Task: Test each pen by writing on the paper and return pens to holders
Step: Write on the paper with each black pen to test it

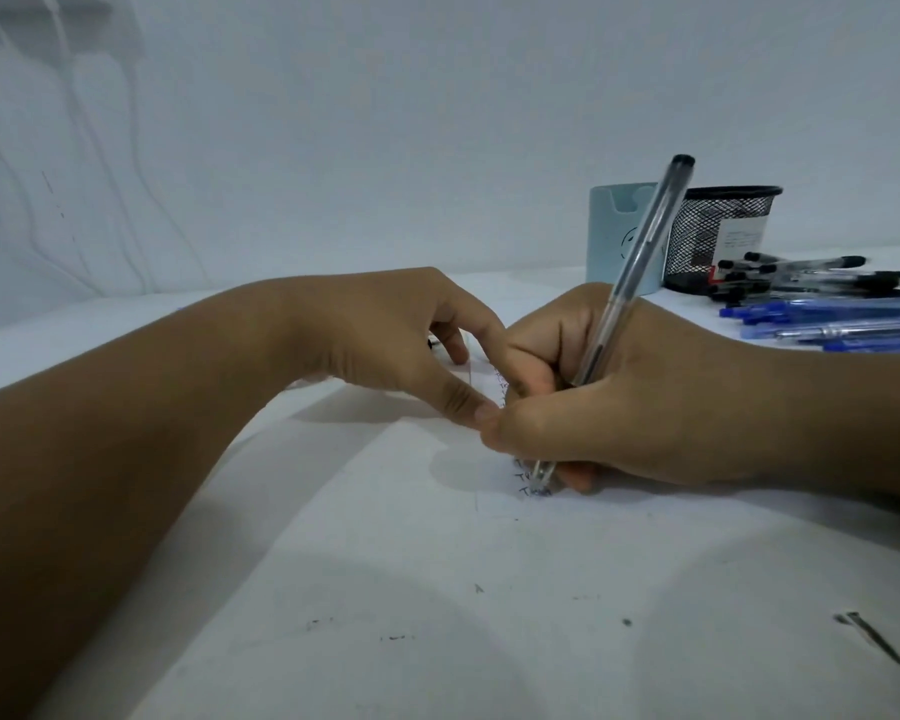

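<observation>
From the head camera, the right hand (640, 402) sits just right of the frame's middle, its fingers curled tightly round a clear pen (625, 304) with a dark cap end. The pen slants up and to the right, its top reaching above the holders, and its tip meets the paper (385, 537) below the hand, among a few small lines of blue writing. The side of this hand rests on the sheet.

The left hand (385, 345) comes in from the lower left and lies at the centre of the frame, arched over the paper with its fingers bent downward and their tips pressing on the sheet. It grips nothing. Its thumb tip touches the right hand's thumb, so the two hands meet just above the written lines.

In the right part of the frame, beyond the right hand, a pale blue holder (614, 236) stands beside a black mesh holder (718, 231); the two are touching or nearly so. To their right, at the frame's edge, a heap of black pens (801, 278) lies on the white worktop (74, 335), with blue pens (842, 324) just in front of them. Small dark marks dot the sheet in the lower right.
</observation>
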`<control>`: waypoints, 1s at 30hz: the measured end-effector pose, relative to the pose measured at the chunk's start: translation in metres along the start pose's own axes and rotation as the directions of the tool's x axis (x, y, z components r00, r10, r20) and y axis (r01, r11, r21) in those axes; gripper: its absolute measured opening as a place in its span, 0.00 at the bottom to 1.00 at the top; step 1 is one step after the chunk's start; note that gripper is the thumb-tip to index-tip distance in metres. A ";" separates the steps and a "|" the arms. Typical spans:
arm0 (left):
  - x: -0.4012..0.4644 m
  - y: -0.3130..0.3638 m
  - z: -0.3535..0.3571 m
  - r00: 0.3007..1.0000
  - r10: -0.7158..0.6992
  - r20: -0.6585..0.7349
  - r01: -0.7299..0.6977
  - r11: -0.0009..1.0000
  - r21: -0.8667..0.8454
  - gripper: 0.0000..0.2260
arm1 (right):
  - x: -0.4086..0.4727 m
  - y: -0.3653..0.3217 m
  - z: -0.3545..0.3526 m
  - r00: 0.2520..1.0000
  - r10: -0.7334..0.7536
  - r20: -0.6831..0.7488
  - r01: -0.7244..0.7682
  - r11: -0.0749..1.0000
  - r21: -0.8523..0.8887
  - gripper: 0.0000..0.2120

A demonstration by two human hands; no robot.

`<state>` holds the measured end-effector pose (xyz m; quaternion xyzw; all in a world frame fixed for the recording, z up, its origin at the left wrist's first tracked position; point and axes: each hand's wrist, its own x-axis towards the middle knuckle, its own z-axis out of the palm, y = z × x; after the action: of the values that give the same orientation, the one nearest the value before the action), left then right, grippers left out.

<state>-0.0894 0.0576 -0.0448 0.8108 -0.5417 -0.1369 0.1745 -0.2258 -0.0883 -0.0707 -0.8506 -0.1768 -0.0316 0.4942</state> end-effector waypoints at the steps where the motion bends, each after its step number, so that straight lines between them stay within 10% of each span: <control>1: 0.000 0.000 0.000 1.000 -0.007 -0.004 0.007 1.000 0.001 0.19 | 0.000 0.000 0.000 1.000 -0.001 0.003 0.001 1.000 -0.012 0.20; 30: 0.002 -0.006 0.001 1.000 -0.001 0.001 0.001 1.000 -0.013 0.23 | 0.000 0.003 -0.002 0.998 -0.023 0.063 0.025 0.999 -0.024 0.22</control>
<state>-0.0839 0.0573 -0.0481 0.8096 -0.5407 -0.1411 0.1795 -0.2246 -0.0914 -0.0718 -0.8550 -0.2022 -0.0130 0.4773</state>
